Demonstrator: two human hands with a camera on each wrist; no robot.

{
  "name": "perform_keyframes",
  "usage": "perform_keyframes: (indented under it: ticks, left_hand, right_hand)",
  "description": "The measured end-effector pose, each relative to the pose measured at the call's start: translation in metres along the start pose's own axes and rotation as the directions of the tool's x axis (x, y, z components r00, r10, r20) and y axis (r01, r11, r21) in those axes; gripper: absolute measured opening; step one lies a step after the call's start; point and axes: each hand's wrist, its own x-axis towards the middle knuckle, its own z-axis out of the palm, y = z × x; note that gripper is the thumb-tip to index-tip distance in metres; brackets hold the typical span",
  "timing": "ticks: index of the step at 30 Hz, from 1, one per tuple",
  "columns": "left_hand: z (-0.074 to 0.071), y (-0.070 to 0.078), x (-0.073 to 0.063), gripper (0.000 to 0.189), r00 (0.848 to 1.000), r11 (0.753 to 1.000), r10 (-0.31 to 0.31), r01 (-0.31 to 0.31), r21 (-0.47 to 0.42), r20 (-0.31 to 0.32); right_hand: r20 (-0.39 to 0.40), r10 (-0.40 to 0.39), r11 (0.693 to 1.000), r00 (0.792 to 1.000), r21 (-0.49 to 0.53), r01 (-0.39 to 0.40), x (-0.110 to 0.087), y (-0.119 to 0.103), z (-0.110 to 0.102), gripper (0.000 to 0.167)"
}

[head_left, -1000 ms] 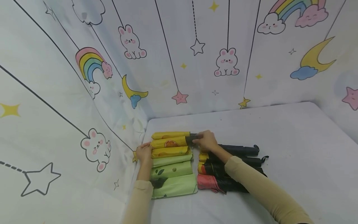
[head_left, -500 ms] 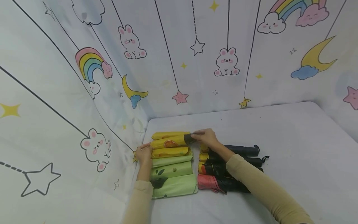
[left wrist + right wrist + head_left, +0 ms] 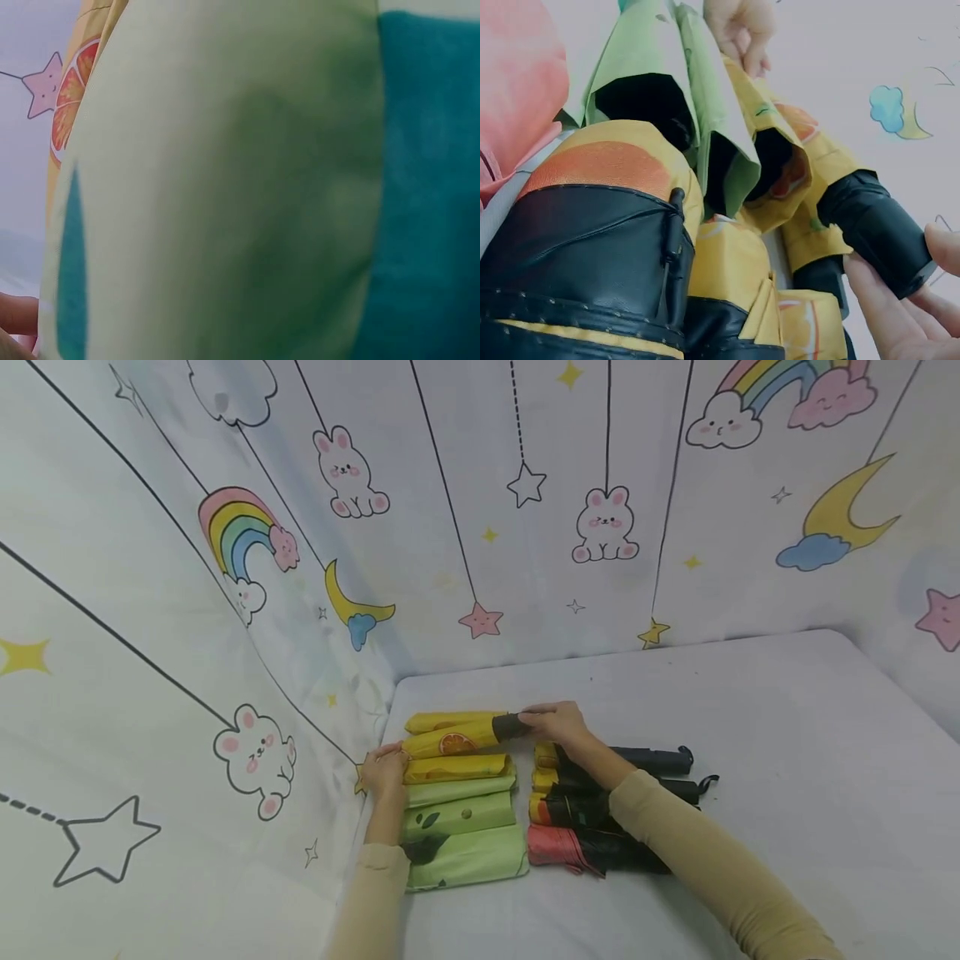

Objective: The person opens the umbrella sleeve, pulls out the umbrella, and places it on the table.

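In the head view, a yellow umbrella sleeve [image 3: 455, 742] with an orange-slice print lies at a slant, its right end raised. A black umbrella handle [image 3: 508, 726] sticks out of that end. My right hand [image 3: 558, 727] pinches the handle; the right wrist view shows thumb and fingertips round the black handle [image 3: 889, 240]. At the sleeve's left end, my left hand [image 3: 384, 770] holds it with its fingertips. Only a bit of finger [image 3: 19, 315] shows in the left wrist view, beside a large blurred green sleeve [image 3: 225, 180].
Another yellow sleeve [image 3: 450, 721] lies behind, one more [image 3: 457, 767] in front. Several green sleeves [image 3: 468, 852] follow toward me. At the right lie folded umbrellas with black parts, including a red one [image 3: 555, 846] in front. A printed white cloth [image 3: 525, 568] hangs behind the table.
My right hand has moved slightly up and away, lifting the handle end so the sleeve now slants. My left hand stays at the sleeve's left end.
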Motion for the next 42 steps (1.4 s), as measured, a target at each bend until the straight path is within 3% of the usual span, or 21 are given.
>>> perform_keyframes:
  ticks: [7,14,23,32,42]
  left_hand:
    - [-0.001,0.003,-0.001,0.029,1.000,1.000,-0.005,0.005,0.024,-0.013]
    - [0.000,0.005,-0.001,0.030,0.999,1.000,0.009,-0.010,-0.027,-0.040]
    - [-0.001,0.006,0.000,0.033,0.999,1.000,0.009,-0.010,-0.012,-0.040]
    - [0.002,0.007,-0.001,0.034,1.000,0.998,-0.010,0.009,-0.061,-0.023]
    - [0.004,0.008,-0.004,0.037,1.000,0.996,0.010,-0.011,-0.092,-0.008]
  right_hand:
    - [0.008,0.005,0.994,1.000,0.107,-0.006,-0.005,-0.001,-0.011,0.052]
    - [0.018,0.002,0.978,1.000,0.210,-0.005,-0.013,-0.001,-0.023,0.048]
    - [0.034,-0.006,0.978,0.999,0.210,-0.001,-0.019,0.001,-0.039,0.051]
    - [0.017,0.031,0.973,0.999,0.229,-0.034,-0.023,0.001,-0.051,0.057]
    - [-0.006,0.061,0.969,0.998,0.239,-0.058,-0.026,0.000,-0.058,0.053]
